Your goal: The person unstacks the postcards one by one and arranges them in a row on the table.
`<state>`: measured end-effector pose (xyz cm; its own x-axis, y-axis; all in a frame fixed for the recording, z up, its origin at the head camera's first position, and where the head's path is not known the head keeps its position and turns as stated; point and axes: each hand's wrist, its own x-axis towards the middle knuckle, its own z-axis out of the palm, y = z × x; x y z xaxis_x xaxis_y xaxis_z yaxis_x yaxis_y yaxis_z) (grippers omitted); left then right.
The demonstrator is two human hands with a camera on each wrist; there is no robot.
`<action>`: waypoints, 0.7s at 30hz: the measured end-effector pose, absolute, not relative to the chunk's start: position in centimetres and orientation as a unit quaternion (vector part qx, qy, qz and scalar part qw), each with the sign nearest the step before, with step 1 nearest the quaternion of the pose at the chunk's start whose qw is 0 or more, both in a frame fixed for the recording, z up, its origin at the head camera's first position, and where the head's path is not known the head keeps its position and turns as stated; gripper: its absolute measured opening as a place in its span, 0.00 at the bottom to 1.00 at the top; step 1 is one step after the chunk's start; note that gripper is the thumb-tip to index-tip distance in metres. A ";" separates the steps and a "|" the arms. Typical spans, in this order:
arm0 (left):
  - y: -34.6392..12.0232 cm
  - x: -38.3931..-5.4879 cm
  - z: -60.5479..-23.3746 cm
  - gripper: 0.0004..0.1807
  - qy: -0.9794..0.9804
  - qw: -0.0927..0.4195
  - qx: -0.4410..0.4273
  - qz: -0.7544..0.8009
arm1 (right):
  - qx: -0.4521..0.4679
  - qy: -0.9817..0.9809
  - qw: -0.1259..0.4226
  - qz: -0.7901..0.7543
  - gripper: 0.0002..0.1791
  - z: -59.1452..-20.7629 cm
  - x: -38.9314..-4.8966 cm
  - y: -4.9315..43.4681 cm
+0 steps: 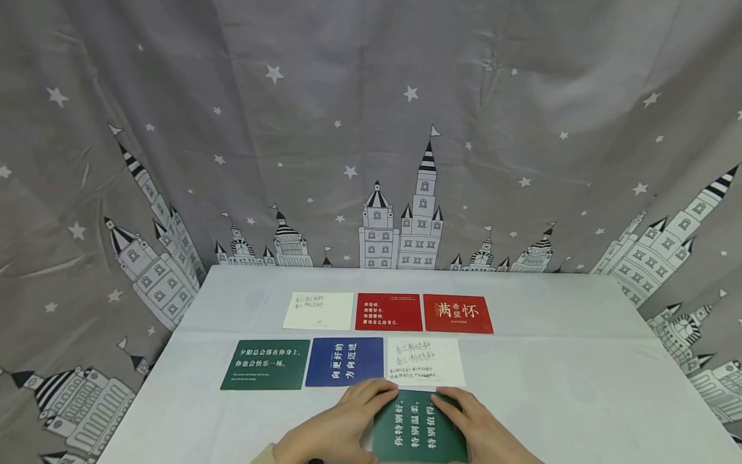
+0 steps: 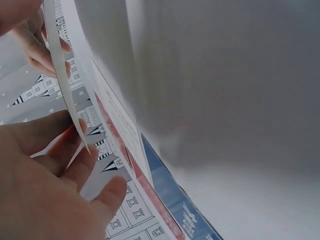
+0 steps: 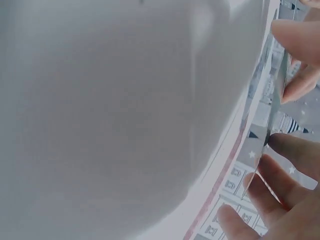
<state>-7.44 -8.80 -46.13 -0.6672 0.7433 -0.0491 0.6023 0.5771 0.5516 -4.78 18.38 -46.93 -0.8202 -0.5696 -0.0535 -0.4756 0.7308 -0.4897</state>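
Both hands hold a dark green card [image 1: 418, 428] with white lettering by its two sides, near the table's front edge. My left hand [image 1: 342, 422] grips the left side, and my right hand [image 1: 482, 430] grips the right side. In the left wrist view the held card [image 2: 61, 75] appears edge-on, raised off the table, with fingers along its edge. The right wrist view likewise shows the card's thin edge [image 3: 275, 107] against the fingertips. Just beyond it lies a white card with handwriting [image 1: 426, 362].
In the nearer row lie another green card [image 1: 265, 365] and a blue card [image 1: 348, 362]. The farther row has a handwritten cream card [image 1: 319, 311] and two red cards [image 1: 389, 312], [image 1: 458, 314]. The white tabletop [image 1: 551, 380] meets a grey castle-print curtain [image 1: 324, 129].
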 end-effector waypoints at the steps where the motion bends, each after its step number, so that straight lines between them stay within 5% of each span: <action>1: -8.7 -7.5 -46.1 0.49 0.877 0.132 0.388 0.252 | -0.285 0.924 0.101 -0.234 0.57 -46.9 -5.0 18.6; 9: -7.4 -8.4 -45.7 0.49 0.886 0.099 0.396 0.220 | -0.239 0.919 0.171 -0.263 0.49 -45.8 -6.1 19.9; 16: -6.5 -9.3 -45.9 0.50 0.877 0.016 0.439 0.194 | -0.246 0.935 0.117 -0.226 0.49 -45.4 -6.7 20.9; 21: -5.7 -9.9 -45.7 0.49 0.879 0.024 0.434 0.196 | -0.248 0.942 0.087 -0.207 0.50 -45.7 -7.2 21.5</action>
<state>-9.89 -5.66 -45.71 -0.6224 0.7720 0.1289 0.7535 0.5465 0.3656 -7.15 21.52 -45.65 -0.8618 -0.5037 -0.0606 -0.4317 0.7908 -0.4340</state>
